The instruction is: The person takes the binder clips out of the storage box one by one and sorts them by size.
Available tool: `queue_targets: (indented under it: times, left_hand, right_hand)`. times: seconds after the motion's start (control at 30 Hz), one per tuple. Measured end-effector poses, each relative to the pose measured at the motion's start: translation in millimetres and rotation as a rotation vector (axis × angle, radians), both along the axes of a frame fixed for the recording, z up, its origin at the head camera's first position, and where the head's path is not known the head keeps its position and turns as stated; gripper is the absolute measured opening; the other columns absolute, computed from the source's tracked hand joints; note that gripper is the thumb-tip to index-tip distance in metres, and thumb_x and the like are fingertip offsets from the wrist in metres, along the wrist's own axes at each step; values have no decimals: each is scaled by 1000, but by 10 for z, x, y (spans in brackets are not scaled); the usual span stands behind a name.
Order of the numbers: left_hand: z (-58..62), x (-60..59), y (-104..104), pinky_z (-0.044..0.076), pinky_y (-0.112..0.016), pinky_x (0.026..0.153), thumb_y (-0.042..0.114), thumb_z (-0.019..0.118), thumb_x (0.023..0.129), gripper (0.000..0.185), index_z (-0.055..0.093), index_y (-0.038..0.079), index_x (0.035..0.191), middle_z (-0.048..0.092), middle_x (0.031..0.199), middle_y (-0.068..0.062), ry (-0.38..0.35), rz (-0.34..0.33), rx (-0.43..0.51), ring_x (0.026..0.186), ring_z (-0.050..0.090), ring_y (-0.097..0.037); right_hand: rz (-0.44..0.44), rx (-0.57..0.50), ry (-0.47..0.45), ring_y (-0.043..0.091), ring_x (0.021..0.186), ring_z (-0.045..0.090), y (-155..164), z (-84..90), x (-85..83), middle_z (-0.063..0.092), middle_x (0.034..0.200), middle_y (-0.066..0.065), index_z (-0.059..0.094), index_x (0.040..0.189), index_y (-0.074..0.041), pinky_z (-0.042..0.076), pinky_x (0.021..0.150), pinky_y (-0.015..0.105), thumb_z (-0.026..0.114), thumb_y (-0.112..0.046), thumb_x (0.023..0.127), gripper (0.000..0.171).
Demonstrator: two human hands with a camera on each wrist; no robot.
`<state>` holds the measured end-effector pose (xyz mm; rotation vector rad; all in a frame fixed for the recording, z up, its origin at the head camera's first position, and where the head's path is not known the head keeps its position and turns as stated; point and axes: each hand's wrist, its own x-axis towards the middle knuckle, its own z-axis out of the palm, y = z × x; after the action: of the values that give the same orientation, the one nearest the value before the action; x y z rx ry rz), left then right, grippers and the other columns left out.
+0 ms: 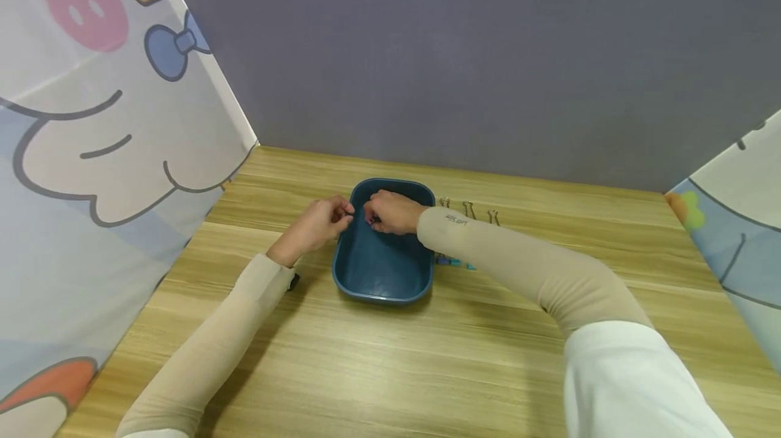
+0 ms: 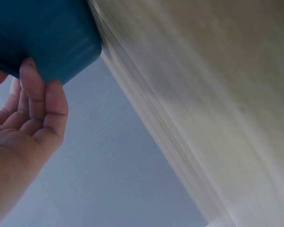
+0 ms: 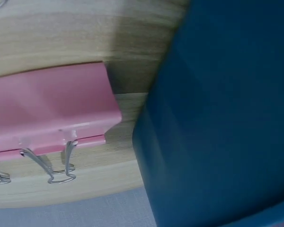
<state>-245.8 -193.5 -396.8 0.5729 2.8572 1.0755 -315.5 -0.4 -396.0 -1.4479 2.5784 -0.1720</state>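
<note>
A dark blue tray (image 1: 383, 275) stands mid-table. Both hands meet over its far left corner. My left hand (image 1: 332, 217) is loosely curled beside the rim; in the left wrist view its fingers (image 2: 38, 109) rest against the tray's outer corner (image 2: 42, 38) and the palm is empty. My right hand (image 1: 387, 211) hovers over the tray with its fingers curled inward, seemingly pinching a small dark thing (image 1: 373, 221) that I cannot identify. The right wrist view shows a pink binder clip (image 3: 52, 113) lying on the wood beside the tray wall (image 3: 217, 123).
Several binder clips lie right of the tray, their wire handles (image 1: 468, 209) at the back and teal ones (image 1: 454, 262) partly under my right forearm. A small black thing (image 1: 295, 282) sits by my left wrist. Cartoon-print screens and a grey back wall enclose the table.
</note>
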Motion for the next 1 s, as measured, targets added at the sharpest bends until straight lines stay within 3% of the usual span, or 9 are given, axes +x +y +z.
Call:
queue_targets:
  times: [0.3,0.47,1.0]
  left_hand:
    - [-1,-14,13,44,-29,57,9,58,94,14,60,1,105,59,78,-3,-6,-2,-1,64,52,-15]
    - [0,-12,10,44,-29,57,9,57,94,15,60,0,105,59,78,-4,-2,-3,4,64,52,-15]
    - [9,-5,13,45,-29,58,8,58,93,14,60,0,104,59,79,-4,10,-4,-1,64,52,-14]
  right_hand:
    - [22,-14,24,15,83,52,-63,-41,-9,54,82,-2,68,81,-14,44,77,28,68,-15,87,6]
    - [19,-8,22,14,83,52,-67,-41,-1,54,82,-3,67,81,-14,43,77,28,68,-8,85,7]
    - [28,-33,-97,10,70,56,-87,-64,13,62,78,-4,61,73,-13,46,67,24,69,-1,76,15]
